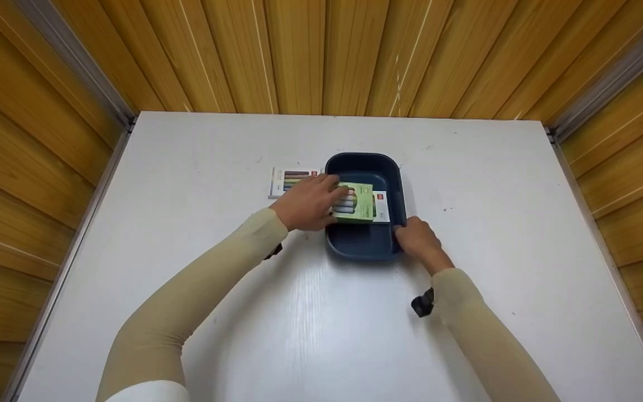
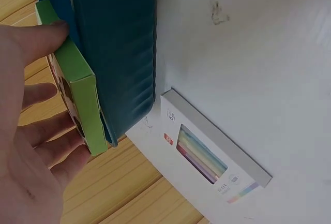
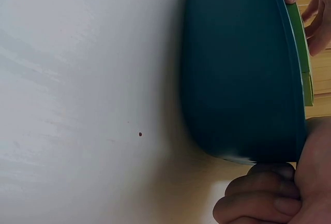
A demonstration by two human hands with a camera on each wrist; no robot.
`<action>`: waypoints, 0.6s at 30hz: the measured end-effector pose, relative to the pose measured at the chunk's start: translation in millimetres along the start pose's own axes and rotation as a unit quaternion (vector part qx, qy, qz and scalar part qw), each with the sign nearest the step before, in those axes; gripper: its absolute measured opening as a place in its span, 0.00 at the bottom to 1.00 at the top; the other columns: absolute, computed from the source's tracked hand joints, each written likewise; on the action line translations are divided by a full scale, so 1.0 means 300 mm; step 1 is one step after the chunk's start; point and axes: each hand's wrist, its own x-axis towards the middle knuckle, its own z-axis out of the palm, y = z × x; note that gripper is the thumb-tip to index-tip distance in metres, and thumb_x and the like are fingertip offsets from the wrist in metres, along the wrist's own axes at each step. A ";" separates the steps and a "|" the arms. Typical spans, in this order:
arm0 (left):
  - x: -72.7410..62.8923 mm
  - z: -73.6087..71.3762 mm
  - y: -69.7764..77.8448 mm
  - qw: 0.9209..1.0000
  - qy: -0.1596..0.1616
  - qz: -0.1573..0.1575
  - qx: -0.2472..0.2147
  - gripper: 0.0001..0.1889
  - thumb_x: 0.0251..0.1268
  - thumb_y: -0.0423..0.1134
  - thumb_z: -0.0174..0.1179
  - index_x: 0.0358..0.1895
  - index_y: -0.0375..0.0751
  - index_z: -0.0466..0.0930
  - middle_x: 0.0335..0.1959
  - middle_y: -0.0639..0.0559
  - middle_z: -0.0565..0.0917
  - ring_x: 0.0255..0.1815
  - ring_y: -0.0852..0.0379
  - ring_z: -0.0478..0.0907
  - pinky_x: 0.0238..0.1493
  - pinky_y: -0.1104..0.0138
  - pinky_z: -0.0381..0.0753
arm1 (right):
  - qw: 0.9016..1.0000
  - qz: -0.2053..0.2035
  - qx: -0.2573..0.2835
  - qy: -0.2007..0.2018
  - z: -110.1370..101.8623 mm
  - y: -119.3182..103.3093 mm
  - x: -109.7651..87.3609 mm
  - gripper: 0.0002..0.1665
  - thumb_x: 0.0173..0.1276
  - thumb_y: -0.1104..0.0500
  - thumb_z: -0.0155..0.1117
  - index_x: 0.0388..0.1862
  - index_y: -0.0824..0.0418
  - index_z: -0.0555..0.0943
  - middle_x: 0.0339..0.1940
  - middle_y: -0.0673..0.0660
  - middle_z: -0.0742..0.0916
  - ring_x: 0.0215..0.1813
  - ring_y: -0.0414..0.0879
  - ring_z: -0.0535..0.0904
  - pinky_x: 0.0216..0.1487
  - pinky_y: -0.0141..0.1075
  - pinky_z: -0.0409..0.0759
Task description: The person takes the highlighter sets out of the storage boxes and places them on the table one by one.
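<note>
My left hand [image 1: 306, 204] holds a flat green box [image 1: 361, 202] with a picture window over the left rim of a dark blue plastic bin [image 1: 363, 243]. In the left wrist view the thumb lies along the long side of the green box [image 2: 75, 61], the fingers along its other side. Beneath it, a white box [image 1: 381, 207] with a red label shows inside the bin. My right hand [image 1: 419, 240] grips the bin's right rim near the front corner, thumb inside, curled fingers outside in the right wrist view.
A white box of pastel-coloured pens [image 2: 207, 154] lies on the white table [image 1: 215, 151] just left of the bin, partly behind my left hand in the head view. Wood-patterned panels [image 1: 299, 56] close off the back and both sides.
</note>
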 end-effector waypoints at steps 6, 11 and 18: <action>-0.013 -0.003 -0.010 1.000 0.000 -0.005 0.002 0.31 0.65 0.50 0.60 0.69 0.51 0.63 0.67 0.43 0.68 0.67 0.46 0.68 0.71 0.53 0.66 | 1.000 -0.005 -0.001 0.010 0.004 0.001 -0.001 0.26 0.72 0.52 0.40 0.50 0.73 0.74 0.36 0.61 0.80 0.37 0.52 0.75 0.34 0.38 0.71; -0.023 -0.002 -0.021 1.000 -0.002 -0.007 -0.001 0.32 0.64 0.50 0.60 0.70 0.52 0.61 0.66 0.44 0.68 0.65 0.47 0.69 0.71 0.53 0.66 | 1.000 -0.005 -0.004 0.013 0.005 0.006 0.001 0.26 0.72 0.52 0.40 0.51 0.73 0.74 0.37 0.61 0.80 0.38 0.52 0.76 0.34 0.38 0.72; -0.038 0.001 -0.035 1.000 -0.010 -0.018 -0.004 0.32 0.64 0.51 0.60 0.70 0.54 0.59 0.67 0.44 0.67 0.69 0.46 0.67 0.72 0.53 0.64 | 1.000 -0.007 -0.010 0.013 0.006 0.007 0.007 0.26 0.71 0.53 0.41 0.50 0.74 0.74 0.38 0.63 0.81 0.38 0.53 0.76 0.36 0.39 0.72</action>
